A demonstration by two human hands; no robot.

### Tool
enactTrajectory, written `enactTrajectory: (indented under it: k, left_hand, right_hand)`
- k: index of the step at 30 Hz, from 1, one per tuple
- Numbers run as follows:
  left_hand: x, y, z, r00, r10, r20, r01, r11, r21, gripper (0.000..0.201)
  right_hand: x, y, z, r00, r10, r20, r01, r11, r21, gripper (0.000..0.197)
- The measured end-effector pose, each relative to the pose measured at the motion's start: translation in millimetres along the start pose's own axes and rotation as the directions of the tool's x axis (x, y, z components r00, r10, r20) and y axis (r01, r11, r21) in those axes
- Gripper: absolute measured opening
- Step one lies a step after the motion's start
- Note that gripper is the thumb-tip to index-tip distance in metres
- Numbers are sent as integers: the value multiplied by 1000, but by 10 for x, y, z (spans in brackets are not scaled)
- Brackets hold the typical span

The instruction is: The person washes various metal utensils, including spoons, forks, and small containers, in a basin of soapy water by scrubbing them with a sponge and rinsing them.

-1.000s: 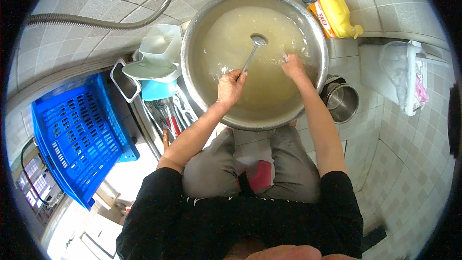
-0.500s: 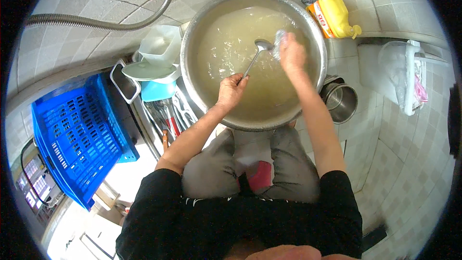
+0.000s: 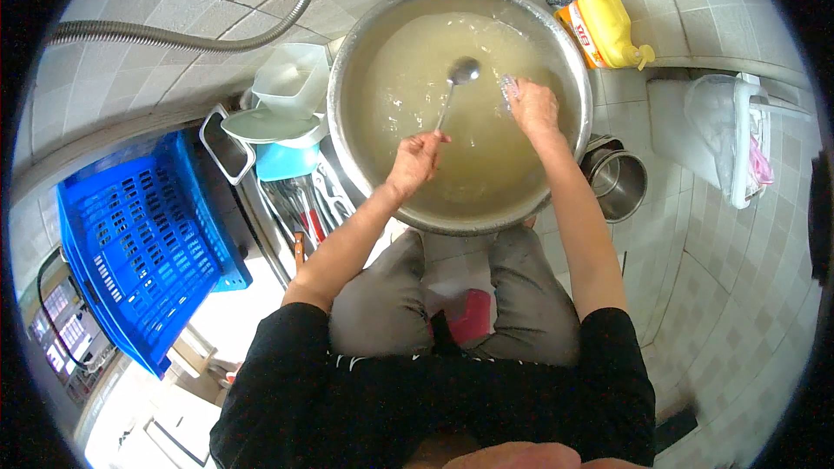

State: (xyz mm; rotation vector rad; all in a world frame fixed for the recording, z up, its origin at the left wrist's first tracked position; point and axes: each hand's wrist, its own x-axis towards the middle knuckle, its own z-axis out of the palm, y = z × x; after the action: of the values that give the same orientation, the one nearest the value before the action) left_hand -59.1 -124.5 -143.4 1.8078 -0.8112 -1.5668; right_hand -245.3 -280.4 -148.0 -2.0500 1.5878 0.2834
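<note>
Metal spoon (image 3: 465, 70), upper centre of frame, over basin (image 3: 340, 113); long axis running up and slightly rightward from left hand (image 3: 415, 161), pinching its handle end; right hand (image 3: 534, 108), grasping pale scrubber (image 3: 508, 89), nearer spoon's bowl, apart.

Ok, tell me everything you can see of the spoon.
The spoon is shiny and silver-grey, apparently metal, with a rounded bowl and a long, thin handle. The left hand grips the handle's near end; the bowl points away from the person, slanting slightly right. It lies within the rim of the basin, though whether the bowl touches the cloudy water is hard to tell. The right hand is apart from it.
</note>
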Motion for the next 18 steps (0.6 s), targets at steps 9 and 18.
enactTrajectory:
  k: [9, 18]
  left_hand:
    - [152, -167, -81, 893, -343, 291, 437, 812, -387, 31]
    - [192, -286, -134, 900, -201, 388, 391, 767, -508, 29]
  right_hand:
    - [-5, -51, 535, 996, 11, 92, -15, 999, 45, 30]
    - [-266, -111, 878, 782, -611, -120, 573, 782, -246, 38]
